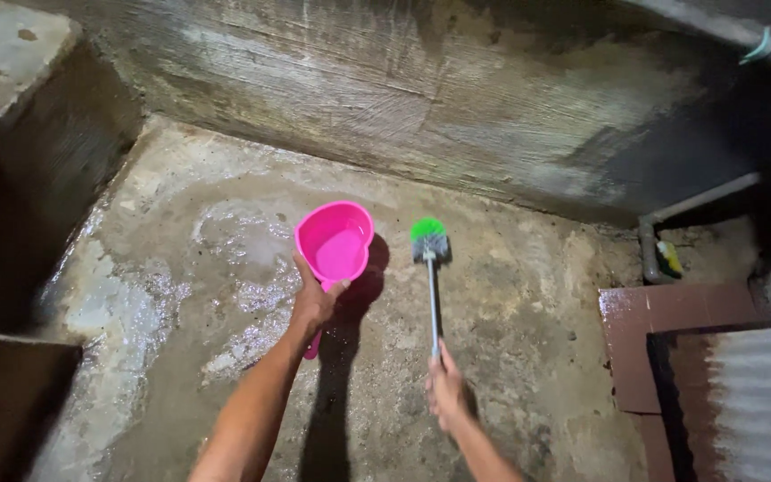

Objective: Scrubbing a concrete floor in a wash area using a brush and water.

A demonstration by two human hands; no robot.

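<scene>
My left hand grips the handle of a pink heart-shaped water dipper, held level over the wet concrete floor with a little water inside. My right hand holds the end of a long thin grey handle of a brush with green and grey bristles. The brush head rests on the floor just right of the dipper. A dark shadow of my arm and the dipper falls on the floor between my hands.
Rough concrete walls close in the far side and the left. Grey pipes run along the right wall. Brown tiles and a corrugated metal sheet lie at the lower right. A puddle glistens at left.
</scene>
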